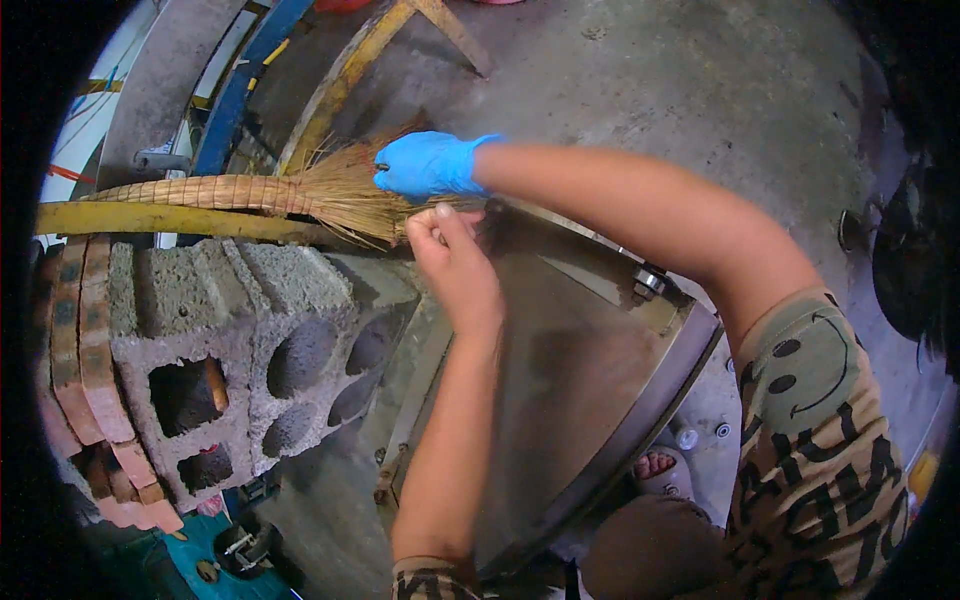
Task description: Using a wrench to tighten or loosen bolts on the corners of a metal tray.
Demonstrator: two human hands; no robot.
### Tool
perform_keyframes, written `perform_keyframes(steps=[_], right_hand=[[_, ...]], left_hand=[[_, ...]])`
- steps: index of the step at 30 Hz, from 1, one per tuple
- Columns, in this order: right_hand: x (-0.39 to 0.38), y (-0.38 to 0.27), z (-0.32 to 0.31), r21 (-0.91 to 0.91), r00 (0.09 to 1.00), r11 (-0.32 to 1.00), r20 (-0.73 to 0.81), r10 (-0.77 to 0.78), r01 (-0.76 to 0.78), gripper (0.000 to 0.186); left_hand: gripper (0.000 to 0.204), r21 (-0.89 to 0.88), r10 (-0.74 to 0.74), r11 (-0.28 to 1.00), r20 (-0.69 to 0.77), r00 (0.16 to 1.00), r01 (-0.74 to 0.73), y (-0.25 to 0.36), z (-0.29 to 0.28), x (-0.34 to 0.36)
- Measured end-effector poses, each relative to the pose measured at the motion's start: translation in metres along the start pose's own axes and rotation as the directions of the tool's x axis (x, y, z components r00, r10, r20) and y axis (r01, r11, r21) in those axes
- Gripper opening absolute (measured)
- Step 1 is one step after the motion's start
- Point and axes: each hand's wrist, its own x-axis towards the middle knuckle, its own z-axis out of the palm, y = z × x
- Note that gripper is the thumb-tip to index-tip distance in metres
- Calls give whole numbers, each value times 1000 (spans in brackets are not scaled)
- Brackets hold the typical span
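A straw broom (240,195), bound along its narrow part, lies across the upper left with its bristles fanned rightward. My right hand (425,165), in a blue glove, is closed on the bristles. My bare left hand (450,255) is just below it at the bristle ends, fingers curled; what they hold is hidden. Beneath my arms is a brown metal plate (570,380) with a steel edge and a bolted fitting (648,280).
Stacked concrete blocks (230,290) and red bricks (95,360) stand at left, beside a yellow bar (140,218). Yellow (340,90) and blue (240,90) frames rise behind. Concrete floor (650,70) spans the upper right. A teal object (200,550) sits lower left.
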Motion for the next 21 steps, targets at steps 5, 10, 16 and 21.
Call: perform_keyframes(steps=[5, 10, 16, 21], right_hand=[[10, 9, 8, -6, 999, 1000, -33, -3, 3, 37], [9, 15, 5, 8, 997, 999, -63, 35, -35, 36], [-47, 14, 0, 239, 954, 971, -298, 41, 33, 31], [-67, 28, -5, 479, 959, 876, -268, 88, 54, 32]], left_hand=[[15, -63, 59, 996, -120, 991, -67, 3, 24, 4], [10, -182, 88, 973, -272, 958, -141, -12, 39, 19], [10, -346, -13, 934, -284, 959, -90, 5, 47, 17], [5, -429, -5, 900, -176, 984, -72, -2, 38, 13]])
